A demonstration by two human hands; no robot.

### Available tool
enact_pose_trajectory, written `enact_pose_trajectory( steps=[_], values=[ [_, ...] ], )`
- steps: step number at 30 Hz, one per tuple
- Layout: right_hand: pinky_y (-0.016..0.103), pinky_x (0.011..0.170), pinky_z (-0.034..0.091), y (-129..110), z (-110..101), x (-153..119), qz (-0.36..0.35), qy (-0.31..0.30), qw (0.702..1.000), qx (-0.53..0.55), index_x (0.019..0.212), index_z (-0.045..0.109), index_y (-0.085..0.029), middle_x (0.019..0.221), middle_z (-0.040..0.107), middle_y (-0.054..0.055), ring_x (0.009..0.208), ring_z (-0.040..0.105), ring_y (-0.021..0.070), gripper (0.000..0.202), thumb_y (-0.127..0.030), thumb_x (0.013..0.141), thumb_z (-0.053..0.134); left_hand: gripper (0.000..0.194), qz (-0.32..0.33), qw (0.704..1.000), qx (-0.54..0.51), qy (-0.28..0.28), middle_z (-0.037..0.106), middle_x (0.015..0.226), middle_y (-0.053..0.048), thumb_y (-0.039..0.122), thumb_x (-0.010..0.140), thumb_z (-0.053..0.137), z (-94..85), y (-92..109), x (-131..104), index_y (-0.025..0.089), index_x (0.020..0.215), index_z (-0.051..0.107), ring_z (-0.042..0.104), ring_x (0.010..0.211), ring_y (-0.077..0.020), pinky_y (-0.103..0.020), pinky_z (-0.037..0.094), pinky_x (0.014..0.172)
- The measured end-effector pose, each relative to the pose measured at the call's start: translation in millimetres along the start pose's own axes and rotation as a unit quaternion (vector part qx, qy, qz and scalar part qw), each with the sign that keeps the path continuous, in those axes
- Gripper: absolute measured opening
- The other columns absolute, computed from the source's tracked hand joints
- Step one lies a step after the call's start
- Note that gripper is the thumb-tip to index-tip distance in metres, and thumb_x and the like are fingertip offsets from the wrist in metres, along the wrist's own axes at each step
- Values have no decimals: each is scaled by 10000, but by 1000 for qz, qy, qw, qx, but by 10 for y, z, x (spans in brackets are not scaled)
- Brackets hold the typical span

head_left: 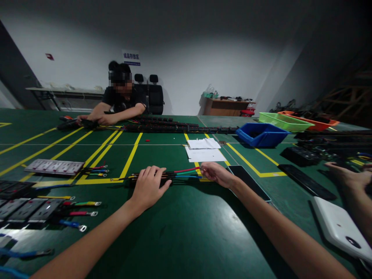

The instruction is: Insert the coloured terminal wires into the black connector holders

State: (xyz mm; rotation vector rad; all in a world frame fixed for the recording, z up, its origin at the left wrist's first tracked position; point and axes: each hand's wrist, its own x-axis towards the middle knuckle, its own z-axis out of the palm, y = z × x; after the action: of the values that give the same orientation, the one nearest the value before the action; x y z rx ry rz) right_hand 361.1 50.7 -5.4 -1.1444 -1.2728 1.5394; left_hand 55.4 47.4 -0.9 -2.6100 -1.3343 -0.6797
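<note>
Wires [186,170] in red, green and blue stretch above a green table [180,232], running from a dark strip [170,174] to the person's right hand [216,174], whose fingers pinch their ends. The left hand [148,185] lies palm-down over the strip; whether it grips is unclear. Beyond lie white papers [206,155].

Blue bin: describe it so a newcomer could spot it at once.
On the green table, look right of the white papers. There, in front, sits the blue bin, its colour setting it apart from the lime-green bin and orange bin behind.
</note>
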Motion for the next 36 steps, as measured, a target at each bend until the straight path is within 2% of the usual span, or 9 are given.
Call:
enact_pose_trajectory(
  steps=[14,20,25,32,36],
  values=[
    [196,419,149,1,-30,-10,-6,-31,999,-9,702,572,-155,594,449,-39,504,339,60,431,-543,748,755,439,-4,1000,-3,-9,634,1113,-114,473,967,500,-4,1,0,158,1253,607,577,1033,-285,-459,464,888],
    [185,435,203,-19,-44,-37,-2,-78,997,4,761,555,-161,690,515,-20,560,425,66,480,-573,727,798,434,-1,1000,5,-10,625,1108,-116,466,971,497,-7,2,0,149,1247,605,568,1033,-283,-457,452,892],
    [191,435,242,-13,-44,-23,22,-64,997,-31,775,555,-157,724,590,14,556,478,78,579,-719,751,690,429,4,1000,0,-2,636,1107,-117,472,973,481,-2,-8,-1,164,1244,606,572,1027,-285,-457,458,882],
    [201,427,224,17,-39,4,12,-88,994,-59,689,500,-171,650,589,10,503,430,72,603,-754,828,563,436,1,1000,-2,-3,635,1114,-118,476,970,487,0,-6,0,163,1250,606,574,1029,-284,-459,463,884],
    [207,420,191,4,-54,-9,-1,-92,993,-72,688,534,-160,656,591,14,491,400,64,601,-744,817,588,432,3,1000,-8,3,636,1114,-117,480,971,483,2,-9,-5,170,1244,609,575,1024,-280,-457,462,885]
  ],
)
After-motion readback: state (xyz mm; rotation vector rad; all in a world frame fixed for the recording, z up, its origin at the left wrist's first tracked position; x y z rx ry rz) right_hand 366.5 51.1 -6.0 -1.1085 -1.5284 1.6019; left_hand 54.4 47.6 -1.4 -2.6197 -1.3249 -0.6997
